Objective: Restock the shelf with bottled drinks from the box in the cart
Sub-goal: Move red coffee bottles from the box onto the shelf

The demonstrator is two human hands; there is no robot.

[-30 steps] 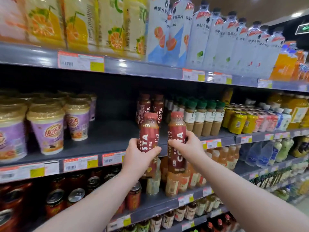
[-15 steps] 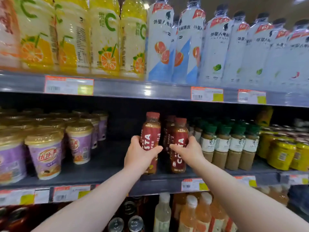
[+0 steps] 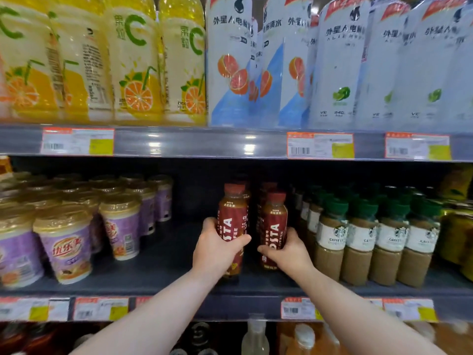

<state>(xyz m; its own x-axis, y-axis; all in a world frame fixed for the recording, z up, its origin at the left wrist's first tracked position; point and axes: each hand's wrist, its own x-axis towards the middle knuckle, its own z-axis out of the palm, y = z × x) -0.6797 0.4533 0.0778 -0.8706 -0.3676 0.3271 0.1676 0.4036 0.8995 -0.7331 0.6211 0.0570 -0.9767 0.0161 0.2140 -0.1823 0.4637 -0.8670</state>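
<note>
Two dark red Costa coffee bottles with red caps stand on the middle shelf (image 3: 163, 257). My left hand (image 3: 217, 248) grips the left bottle (image 3: 232, 213) around its lower half. The right bottle (image 3: 273, 221) is held low on its label by my right hand (image 3: 289, 251). Both bottles are upright and seem to rest on the shelf board, close side by side. More Costa bottles (image 3: 266, 188) stand in the dark behind them. The box and cart are out of view.
Purple milk tea cups (image 3: 66, 244) fill the shelf's left part, with a bare gap between them and the Costa bottles. Green-capped Starbucks bottles (image 3: 358, 237) crowd right beside my right hand. Large juice and white drink bottles (image 3: 230, 60) line the shelf above.
The camera has come closer to the shelf. Both hands have carried their bottles from in front of the shelf edge inward and down onto the shelf board.
</note>
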